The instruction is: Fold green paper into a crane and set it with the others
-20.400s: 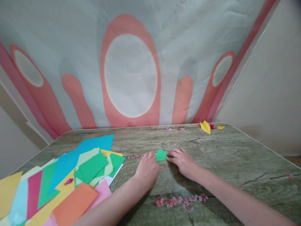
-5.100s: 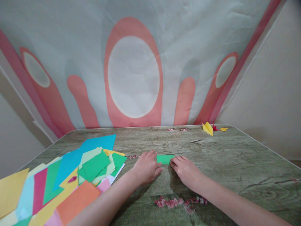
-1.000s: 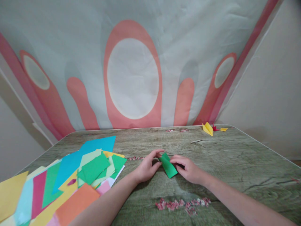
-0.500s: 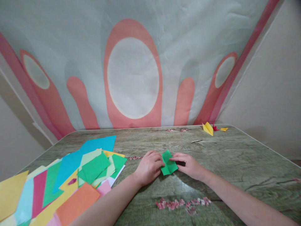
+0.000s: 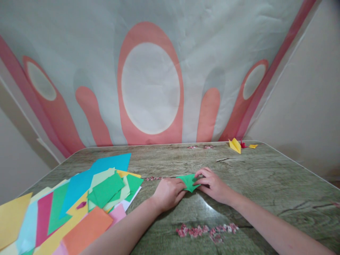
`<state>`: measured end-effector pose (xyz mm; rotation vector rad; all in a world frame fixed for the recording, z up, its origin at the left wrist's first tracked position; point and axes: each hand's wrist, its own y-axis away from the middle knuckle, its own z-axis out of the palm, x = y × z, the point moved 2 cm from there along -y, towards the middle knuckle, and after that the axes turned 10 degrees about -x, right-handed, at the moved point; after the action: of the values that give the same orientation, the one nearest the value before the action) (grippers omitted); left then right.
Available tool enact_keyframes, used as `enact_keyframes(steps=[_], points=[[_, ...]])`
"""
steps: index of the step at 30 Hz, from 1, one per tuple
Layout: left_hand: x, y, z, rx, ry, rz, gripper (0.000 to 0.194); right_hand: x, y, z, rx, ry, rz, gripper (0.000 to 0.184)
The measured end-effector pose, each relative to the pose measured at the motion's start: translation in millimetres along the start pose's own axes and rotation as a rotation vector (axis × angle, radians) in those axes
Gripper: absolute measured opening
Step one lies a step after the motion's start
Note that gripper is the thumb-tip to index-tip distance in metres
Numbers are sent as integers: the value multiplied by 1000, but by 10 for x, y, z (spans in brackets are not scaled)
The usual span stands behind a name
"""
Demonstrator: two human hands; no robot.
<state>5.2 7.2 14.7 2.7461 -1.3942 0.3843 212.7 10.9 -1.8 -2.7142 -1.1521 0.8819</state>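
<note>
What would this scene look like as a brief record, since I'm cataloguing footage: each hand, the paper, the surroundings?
left hand: fingers on the left part of the green paper
right hand: fingers gripping its right part
green paper: creased, between the hands
person's left: loose pile of coloured sheets, orange and blue among them
far right: folded yellow paper, small red piece, small yellow piece
surface: wood-patterned table with printed pink blossoms
</note>
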Motion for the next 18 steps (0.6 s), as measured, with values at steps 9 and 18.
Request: enact_keyframes(steps=[9, 18], points=[[-162, -55, 27, 134, 222, -295, 37, 64, -17, 68, 10, -114, 101, 31], [-237, -82, 129, 254, 382, -362, 23, 31, -77, 160, 121, -8, 277, 37]])
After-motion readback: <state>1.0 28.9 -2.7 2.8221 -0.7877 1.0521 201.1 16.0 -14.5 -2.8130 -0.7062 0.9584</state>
